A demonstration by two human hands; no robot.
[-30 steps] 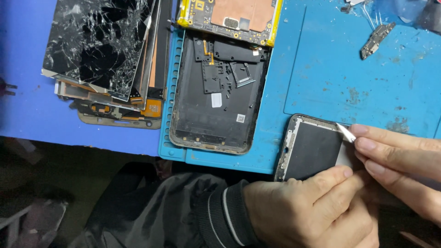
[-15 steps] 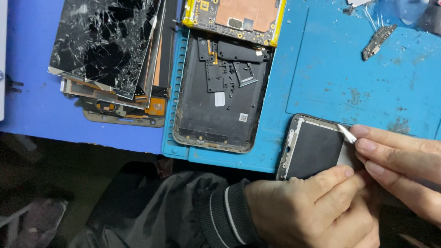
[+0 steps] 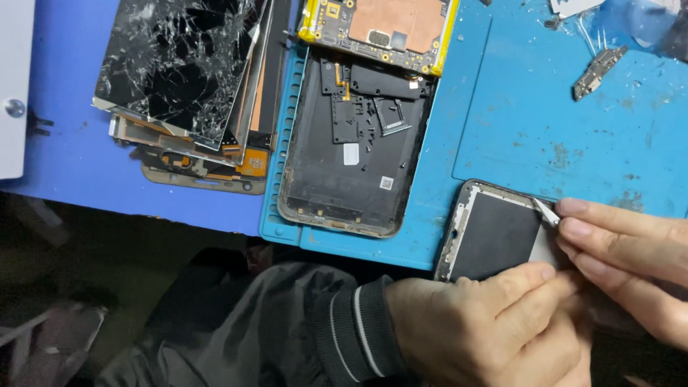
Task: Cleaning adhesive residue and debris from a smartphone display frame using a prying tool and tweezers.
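Observation:
My left hand (image 3: pixel 487 326) grips the lower edge of an opened phone frame (image 3: pixel 487 233) with a dark inner plate, at the near right of the blue work mat (image 3: pixel 573 136). My right hand (image 3: pixel 631 258) comes in from the right and pinches a thin pale strip or tool tip (image 3: pixel 546 213) against the frame's upper right edge. Both hands touch the phone frame, which hangs partly over the mat's front edge.
A dark phone back housing (image 3: pixel 351 143) lies in the mat's middle, with a yellow-edged circuit board (image 3: pixel 380 29) above it. A stack of cracked screens (image 3: pixel 183 79) sits at the left. A small loose part (image 3: pixel 598 72) lies at the top right.
The view has shifted slightly, so the parts on the mat sit a little more to the right. My hands stay in the same hold on the phone frame.

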